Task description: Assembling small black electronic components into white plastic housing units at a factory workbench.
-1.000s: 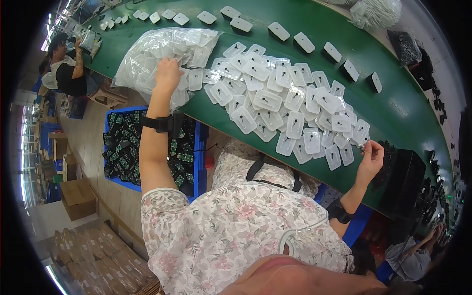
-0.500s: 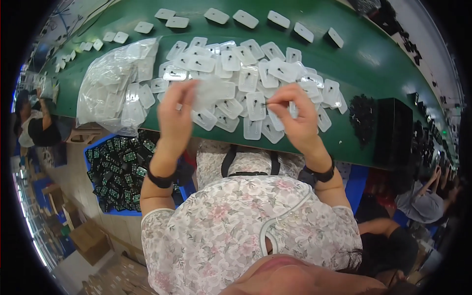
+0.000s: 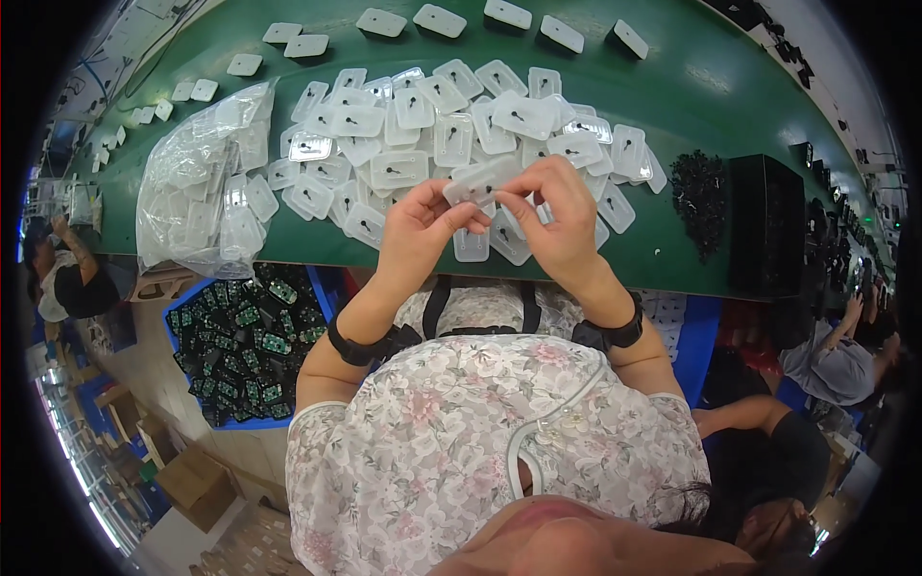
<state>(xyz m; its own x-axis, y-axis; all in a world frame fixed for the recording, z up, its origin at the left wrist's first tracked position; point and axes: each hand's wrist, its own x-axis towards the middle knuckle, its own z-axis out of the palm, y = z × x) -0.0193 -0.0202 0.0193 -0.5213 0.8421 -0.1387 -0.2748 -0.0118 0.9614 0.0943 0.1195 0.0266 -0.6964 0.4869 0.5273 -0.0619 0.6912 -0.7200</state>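
Note:
My left hand (image 3: 418, 233) grips a translucent white plastic cover (image 3: 469, 186) by its left end, thumb on the near edge. The cover is a rounded rectangle, held tilted just above a heap of similar covers. My right hand (image 3: 560, 209) meets its right end, thumb and forefinger pinched on a small black piece (image 3: 494, 193) against the cover's face. The fingertips partly hide this piece. Beneath and beyond both hands spreads the heap of white covers (image 3: 399, 170), many with a small black piece in the middle.
Left of the heap lies a clear plastic bag (image 3: 197, 182) of covers. To the right are a pile of small black parts (image 3: 698, 197) and a black box (image 3: 768, 226). Black cases with white tops (image 3: 440, 20) line the table's far side. A blue bin (image 3: 245, 424) below holds green circuit boards.
My left hand has brought the cover right and slightly down to meet my right hand. The hands were apart before; now both are at the cover. My right hand has moved slightly left.

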